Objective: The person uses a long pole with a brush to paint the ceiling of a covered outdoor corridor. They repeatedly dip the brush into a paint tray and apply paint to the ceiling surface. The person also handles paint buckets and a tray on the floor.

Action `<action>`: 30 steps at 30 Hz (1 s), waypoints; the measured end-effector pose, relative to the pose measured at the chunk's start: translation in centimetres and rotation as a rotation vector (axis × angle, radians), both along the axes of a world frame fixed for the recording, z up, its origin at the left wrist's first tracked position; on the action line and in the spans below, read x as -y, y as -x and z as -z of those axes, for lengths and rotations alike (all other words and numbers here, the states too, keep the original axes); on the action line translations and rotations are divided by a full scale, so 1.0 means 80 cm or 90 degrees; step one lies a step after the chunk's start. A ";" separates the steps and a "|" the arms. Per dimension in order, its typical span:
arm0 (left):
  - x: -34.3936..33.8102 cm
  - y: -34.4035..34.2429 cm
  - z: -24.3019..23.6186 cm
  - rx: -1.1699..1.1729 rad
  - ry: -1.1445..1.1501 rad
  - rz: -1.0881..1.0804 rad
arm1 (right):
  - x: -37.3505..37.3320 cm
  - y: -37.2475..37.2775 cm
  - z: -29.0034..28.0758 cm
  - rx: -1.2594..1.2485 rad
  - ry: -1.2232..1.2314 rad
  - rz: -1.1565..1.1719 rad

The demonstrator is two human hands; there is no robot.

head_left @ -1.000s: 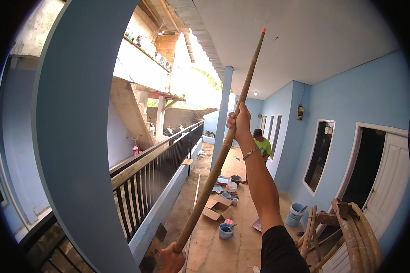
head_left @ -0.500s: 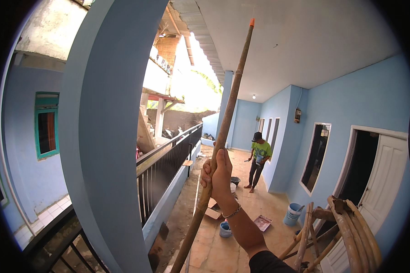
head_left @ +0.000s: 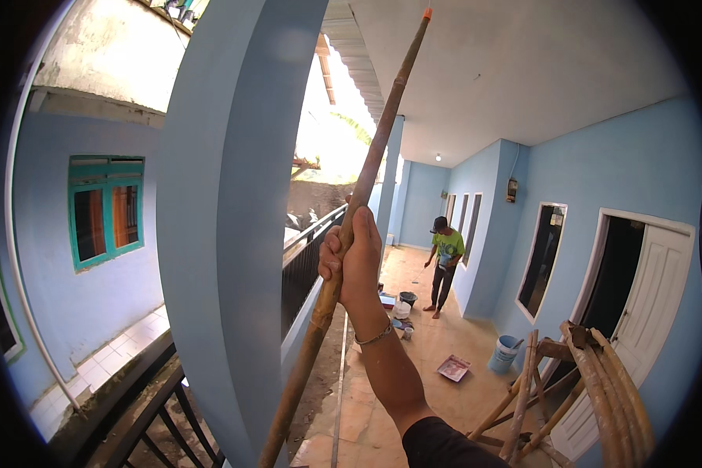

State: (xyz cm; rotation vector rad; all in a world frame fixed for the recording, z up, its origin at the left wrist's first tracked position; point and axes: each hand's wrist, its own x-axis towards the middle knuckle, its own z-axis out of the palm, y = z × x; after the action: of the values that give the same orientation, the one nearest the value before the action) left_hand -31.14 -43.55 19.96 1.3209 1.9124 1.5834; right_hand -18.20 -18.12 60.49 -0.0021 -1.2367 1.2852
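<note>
My right hand (head_left: 359, 253) is closed around a long bamboo pole (head_left: 382, 140), its fingers curled over the left side and its thumb lying upward along the shaft. The pole runs slantwise from the lower edge up toward the white ceiling (head_left: 515, 47). At its top is an orange end piece (head_left: 427, 13); anything beyond that is too faint to make out. My right forearm, with a bracelet and a dark sleeve, rises from the lower edge. My left hand is out of the picture.
A light blue pillar (head_left: 261, 195) stands close on my left, by a black railing (head_left: 308, 261). Bamboo scaffolding (head_left: 600, 382) is at lower right. A paint tray (head_left: 453, 368) and blue bucket (head_left: 505, 353) sit on the tiles. Farther off stands a person (head_left: 447, 253) holding a tool.
My right hand and the pole have shifted left and up in the picture, and the pole's tip is now near the top edge. The pillar appears farther right. The person's tool hand is lower.
</note>
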 end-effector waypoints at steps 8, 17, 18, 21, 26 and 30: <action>-0.064 -0.030 -0.102 -0.070 0.004 -0.074 | -0.112 -0.023 -0.092 -0.013 0.034 0.031; -0.213 -0.101 -0.199 -0.044 -0.026 -0.023 | -0.318 -0.090 -0.174 -0.015 0.039 0.040; -0.226 -0.104 -0.197 -0.029 -0.035 -0.011 | -0.325 -0.091 -0.176 -0.020 0.058 0.054; -0.236 -0.104 -0.167 -0.063 -0.045 -0.040 | -0.315 -0.086 -0.152 0.010 0.051 0.042; -0.174 -0.070 -0.069 -0.043 -0.039 -0.060 | -0.222 -0.047 -0.077 0.004 0.018 0.011; -0.090 -0.029 0.008 -0.001 0.006 -0.096 | -0.124 -0.019 -0.025 0.000 -0.016 -0.004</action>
State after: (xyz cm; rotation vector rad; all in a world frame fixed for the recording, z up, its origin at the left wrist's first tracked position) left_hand -28.85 -36.38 19.34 1.1993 2.0609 1.6402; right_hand -16.68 -8.23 62.45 0.0200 -1.2542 1.2741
